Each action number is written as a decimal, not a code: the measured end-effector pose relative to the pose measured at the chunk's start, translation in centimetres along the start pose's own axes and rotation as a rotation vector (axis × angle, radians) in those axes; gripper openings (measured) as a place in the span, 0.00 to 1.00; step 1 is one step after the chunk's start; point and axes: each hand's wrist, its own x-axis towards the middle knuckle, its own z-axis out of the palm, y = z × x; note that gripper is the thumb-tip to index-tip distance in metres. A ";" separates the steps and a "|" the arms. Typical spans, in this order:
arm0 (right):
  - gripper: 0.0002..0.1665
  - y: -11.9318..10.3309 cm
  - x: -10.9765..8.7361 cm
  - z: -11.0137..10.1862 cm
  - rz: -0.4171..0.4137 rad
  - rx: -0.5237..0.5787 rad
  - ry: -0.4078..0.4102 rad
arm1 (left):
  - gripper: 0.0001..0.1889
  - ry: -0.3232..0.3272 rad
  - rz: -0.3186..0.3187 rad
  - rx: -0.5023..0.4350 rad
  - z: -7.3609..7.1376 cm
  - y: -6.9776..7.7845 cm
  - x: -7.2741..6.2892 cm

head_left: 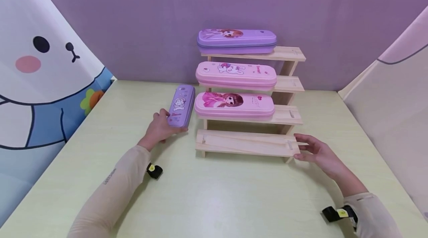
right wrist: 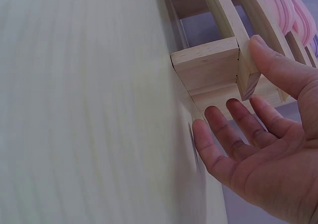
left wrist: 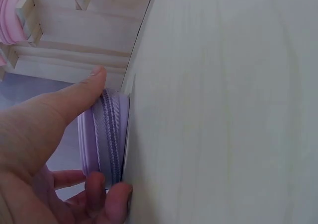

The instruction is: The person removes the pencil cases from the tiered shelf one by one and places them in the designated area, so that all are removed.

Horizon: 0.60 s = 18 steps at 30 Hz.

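Got beige sleeves [head_left: 108, 193] up close. Pinching lilac case [head_left: 181, 103] with left hand [head_left: 160, 128], on table [head_left: 214, 197] beside wooden stand [head_left: 285, 114]; got right hand [head_left: 317, 155] loosely spread at bottom shelf [head_left: 247, 143]. Looks like grasping; probably needs lifting.

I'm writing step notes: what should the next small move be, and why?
I'd probably lift the purple case off the table toward the bottom shelf: the left hand grips its near end, every higher shelf bears another case, and the bottom one is bare.
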 end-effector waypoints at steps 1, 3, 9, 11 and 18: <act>0.37 0.0 0.0 0.0 0.002 0.001 0.001 | 0.51 -0.001 0.002 0.002 0.0 0.0 -0.1; 0.38 0.0 0.0 0.0 0.001 0.001 0.000 | 0.51 -0.002 0.008 0.003 -0.1 0.0 -0.2; 0.38 0.1 0.0 0.0 0.004 0.010 0.002 | 0.48 0.014 0.045 0.007 -0.4 -0.7 -0.2; 0.37 0.1 -0.1 0.0 0.000 0.013 0.000 | 0.46 0.016 0.063 0.008 -0.5 -1.0 -0.1; 0.38 0.1 -0.1 0.0 0.000 0.003 -0.005 | 0.42 -0.030 0.064 -0.034 -1.4 -1.5 -0.4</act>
